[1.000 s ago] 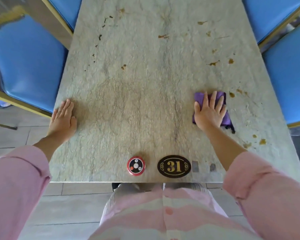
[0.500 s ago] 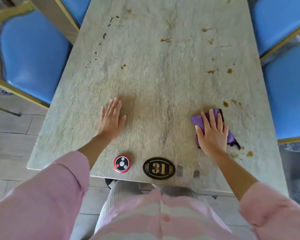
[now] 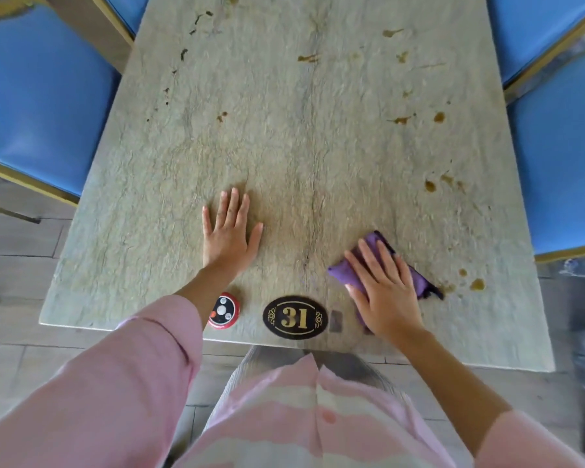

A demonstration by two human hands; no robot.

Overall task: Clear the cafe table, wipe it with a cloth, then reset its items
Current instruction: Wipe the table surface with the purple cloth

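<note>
The right hand (image 3: 384, 292) is pressing flat-fingered on the cloth (image 3: 419, 282) near the table's (image 3: 284, 130) front edge — likely wiping stains (image 3: 477, 284). The left hand (image 3: 228, 234) is lying open — apparently bracing.

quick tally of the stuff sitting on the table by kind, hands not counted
Purple cloth: 1, under the right hand
Red and black call button: 1
Oval number plaque reading 31: 1
Small grey squares by the plaque: 2, the second partly hidden by the hand
Total: 5

The left hand rests flat on the table.
</note>
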